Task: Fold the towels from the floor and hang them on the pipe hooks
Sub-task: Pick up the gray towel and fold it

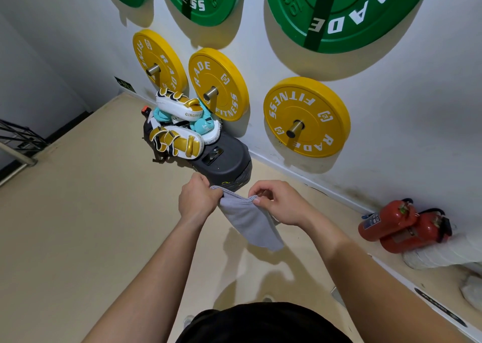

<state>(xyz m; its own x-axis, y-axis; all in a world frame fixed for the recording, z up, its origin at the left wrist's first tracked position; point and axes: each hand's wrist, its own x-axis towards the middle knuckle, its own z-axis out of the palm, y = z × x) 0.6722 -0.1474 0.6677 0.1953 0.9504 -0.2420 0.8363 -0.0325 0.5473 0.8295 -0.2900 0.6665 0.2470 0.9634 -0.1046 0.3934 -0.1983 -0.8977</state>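
A small grey towel [247,220] hangs in the air in front of me, folded into a narrow strip that droops down and to the right. My left hand [198,199] pinches its top edge at the left corner. My right hand [276,202] pinches the same edge at the right corner, thumb and forefinger closed on the hem. Both hands hold it above the beige floor [91,212]. No pipe hooks are in view.
Yellow weight plates [307,116] and green weight plates [347,9] hang on pegs on the white wall ahead. A dark box [224,160] with gold-and-white boxing pads [177,139] stands against the wall. Two red fire extinguishers [401,225] lie at the right.
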